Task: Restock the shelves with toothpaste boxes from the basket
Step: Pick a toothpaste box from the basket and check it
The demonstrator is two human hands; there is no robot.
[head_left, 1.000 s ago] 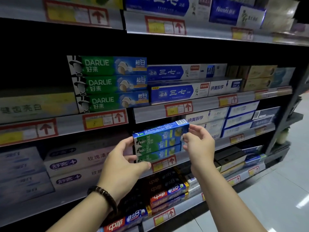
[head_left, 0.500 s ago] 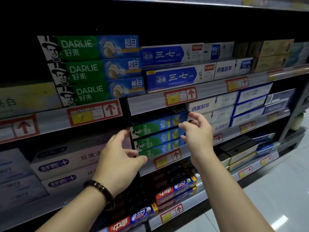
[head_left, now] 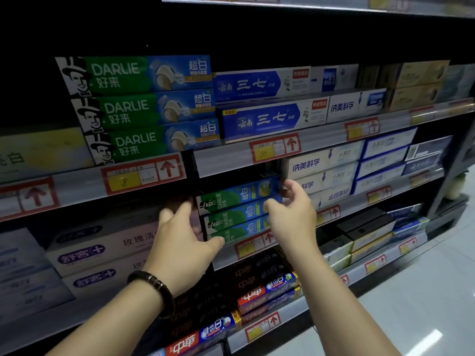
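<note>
Seated now on its stack, no longer held above it as a second ago — top small Darlie box, on the middle shelf between both hands. Left hand spread flat at the stack's left end; right hand loosely curved against the right end, gripping nothing. Hemmed in by pale boxes left, white boxes right. Three small Darlie boxes stacked — three large Darlie boxes above.

Left hand, right hand outstretched, fingers loose
</note>
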